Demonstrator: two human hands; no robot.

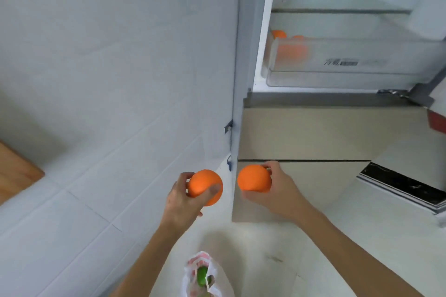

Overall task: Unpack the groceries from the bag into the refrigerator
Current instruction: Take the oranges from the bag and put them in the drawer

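Observation:
My left hand point(183, 200) grips one orange point(202, 184) and my right hand point(277, 190) grips a second orange point(253, 178). Both are held side by side at waist height, in front of the fridge's closed lower drawers. Above them the refrigerator point(337, 19) stands open. Its clear crisper drawer point(350, 58) holds a few oranges point(290, 49) at its left end. The white plastic grocery bag point(205, 275) lies on the floor below my arms, with something green showing inside.
A white tiled wall point(108, 67) fills the left side. A wooden surface corner point(17, 173) juts in at the far left. The beige lower fridge drawers point(313, 137) are closed. A black-and-steel object point(405, 185) stands on the floor at right.

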